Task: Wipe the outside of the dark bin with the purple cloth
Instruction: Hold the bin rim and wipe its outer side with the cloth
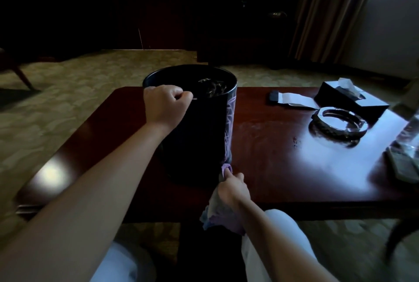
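Observation:
The dark bin [199, 136] stands upright on a reddish-brown table [283, 168], near its front edge. My left hand [166, 104] grips the bin's near-left rim, fingers curled over it. My right hand [232, 188] holds the purple cloth [217, 216] and presses its bunched tip against the bin's lower right side, close to the base. Most of the cloth hangs down below my hand over the table's front edge. Something dark and crumpled lies inside the bin.
A glass ashtray [339, 126] sits to the right of the bin, with a black tissue box [351, 100] behind it and a flat white-and-black item [290, 98] beside that. A clear object [405, 157] stands at the table's right edge. Carpet surrounds the table.

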